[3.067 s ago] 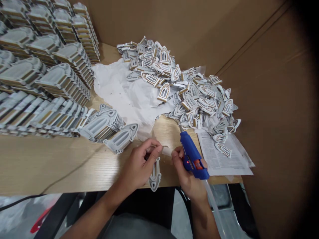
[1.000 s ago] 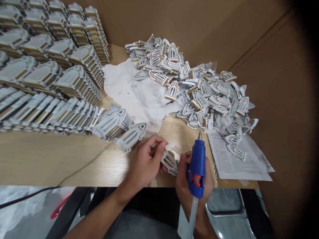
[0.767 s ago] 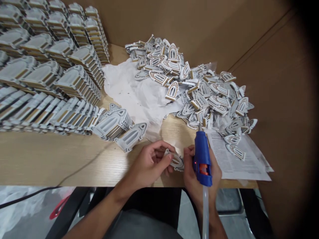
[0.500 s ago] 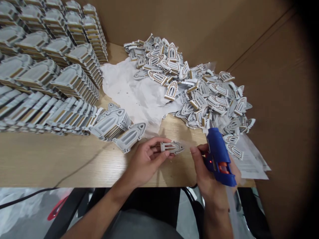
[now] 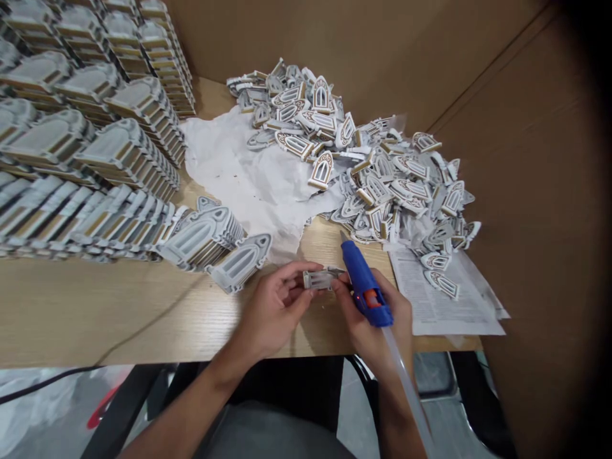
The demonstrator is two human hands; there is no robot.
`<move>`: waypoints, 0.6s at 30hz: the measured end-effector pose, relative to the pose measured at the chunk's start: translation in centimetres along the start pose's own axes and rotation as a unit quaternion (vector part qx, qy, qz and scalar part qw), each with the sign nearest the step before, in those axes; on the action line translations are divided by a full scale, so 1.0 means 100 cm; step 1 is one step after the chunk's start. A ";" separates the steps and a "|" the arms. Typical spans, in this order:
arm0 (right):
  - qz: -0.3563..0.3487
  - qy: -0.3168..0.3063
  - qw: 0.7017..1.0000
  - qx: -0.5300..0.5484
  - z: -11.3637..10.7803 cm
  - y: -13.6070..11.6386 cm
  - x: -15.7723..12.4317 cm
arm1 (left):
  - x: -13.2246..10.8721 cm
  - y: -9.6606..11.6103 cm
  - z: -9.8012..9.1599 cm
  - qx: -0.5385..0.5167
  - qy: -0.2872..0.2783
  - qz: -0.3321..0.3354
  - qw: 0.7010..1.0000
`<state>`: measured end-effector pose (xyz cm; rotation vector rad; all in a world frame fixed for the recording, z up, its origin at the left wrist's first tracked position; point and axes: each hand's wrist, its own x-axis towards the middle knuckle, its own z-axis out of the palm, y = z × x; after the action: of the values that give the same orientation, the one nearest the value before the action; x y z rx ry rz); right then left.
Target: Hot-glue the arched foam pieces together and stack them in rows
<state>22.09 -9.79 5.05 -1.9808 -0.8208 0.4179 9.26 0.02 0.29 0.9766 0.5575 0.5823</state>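
Note:
My left hand [image 5: 275, 306] pinches a small grey arched window piece [image 5: 319, 278] by its left end, just above the table's front edge. My right hand [image 5: 377, 319] is wrapped round a blue glue gun [image 5: 362, 285] whose nozzle points up and left; its thumb and forefinger also touch the right end of the same piece. A clear glue stick [image 5: 406, 389] trails from the back of the gun. A larger grey arched frame [image 5: 239, 264] lies flat on the table left of my left hand.
Tall stacks of grey arched frames [image 5: 86, 140] fill the left of the wooden table [image 5: 95, 306]. A loose heap of small window pieces [image 5: 373, 166] lies on crumpled white paper [image 5: 239, 172] at the back. A printed sheet [image 5: 440, 299] lies right. Cardboard walls [image 5: 526, 159] close in behind and right.
The glue gun swung from upright out to the right, then back in beside the small piece. The piece turned from tilted to lying level between both hands.

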 end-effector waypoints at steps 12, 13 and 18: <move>-0.030 -0.031 0.999 -0.026 -0.007 0.004 0.006 | 0.002 0.002 0.005 0.041 0.032 -0.011 0.999; -0.030 -0.032 0.999 -0.018 -0.006 0.003 0.007 | 0.002 0.002 0.005 0.042 0.030 -0.010 0.999; -0.021 -0.022 1.000 -0.001 0.000 0.001 0.007 | 0.003 0.001 0.004 0.032 0.020 -0.014 0.999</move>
<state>22.61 -9.38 5.05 -1.9583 -0.8887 0.4383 9.72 0.02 0.52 1.0167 0.6280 0.5630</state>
